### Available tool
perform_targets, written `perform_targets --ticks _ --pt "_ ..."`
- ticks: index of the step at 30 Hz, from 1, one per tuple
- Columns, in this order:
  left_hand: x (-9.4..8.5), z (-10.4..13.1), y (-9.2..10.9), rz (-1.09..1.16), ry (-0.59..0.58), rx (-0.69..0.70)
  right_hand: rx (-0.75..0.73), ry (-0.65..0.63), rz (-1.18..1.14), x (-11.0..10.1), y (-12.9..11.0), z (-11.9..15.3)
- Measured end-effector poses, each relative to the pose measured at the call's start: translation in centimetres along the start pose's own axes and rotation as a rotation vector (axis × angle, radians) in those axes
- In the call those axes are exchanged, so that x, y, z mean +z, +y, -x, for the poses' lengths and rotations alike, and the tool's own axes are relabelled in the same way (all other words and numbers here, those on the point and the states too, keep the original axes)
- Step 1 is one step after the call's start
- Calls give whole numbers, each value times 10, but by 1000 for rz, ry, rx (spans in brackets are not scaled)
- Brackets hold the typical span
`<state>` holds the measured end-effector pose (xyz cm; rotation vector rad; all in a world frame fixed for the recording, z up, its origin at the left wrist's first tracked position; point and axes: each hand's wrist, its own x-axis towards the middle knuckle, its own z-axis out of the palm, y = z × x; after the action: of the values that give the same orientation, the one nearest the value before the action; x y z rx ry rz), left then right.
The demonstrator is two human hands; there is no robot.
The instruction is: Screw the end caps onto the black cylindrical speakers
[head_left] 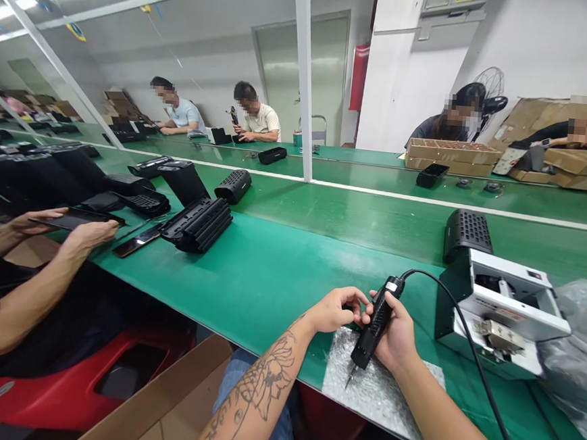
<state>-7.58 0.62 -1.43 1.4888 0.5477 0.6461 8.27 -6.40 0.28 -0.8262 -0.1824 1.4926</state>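
Observation:
My right hand (397,333) is wrapped around a black electric screwdriver (377,325), whose bit points down over a sheet of bubble wrap (357,381) at the bench edge. A black cord arcs from the top of the tool to the right. Close beside it, my left hand (340,310) has its fingers curled and pinched together, near the right fingertips. Whatever may be between those left fingers is too small to make out. To the right stands a white and grey screw feeder machine (502,311).
Behind the machine sits a black perforated housing (468,234), with a clear plastic bag (580,351) at right. Further left lie a ribbed black part (199,225), a phone (138,240) and several black housings. A co-worker's hands (92,234) hold a dark part. A white post (304,78) rises mid-bench.

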Motion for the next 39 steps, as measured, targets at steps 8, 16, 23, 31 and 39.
perform_targets --ticks 8,16,23,31,39 --pt "-1 0 1 12 -6 -2 -4 -2 6 0 0 0" --pt "1 0 3 6 -50 9 -7 -10 19 1 1 0" --pt "0 -1 0 -20 -60 15 0 -12 26 0 1 -1" --pt "1 1 2 -39 -53 5 12 -14 39 0 0 0" --pt "0 0 0 -35 -48 6 7 -23 33 -2 2 -2"
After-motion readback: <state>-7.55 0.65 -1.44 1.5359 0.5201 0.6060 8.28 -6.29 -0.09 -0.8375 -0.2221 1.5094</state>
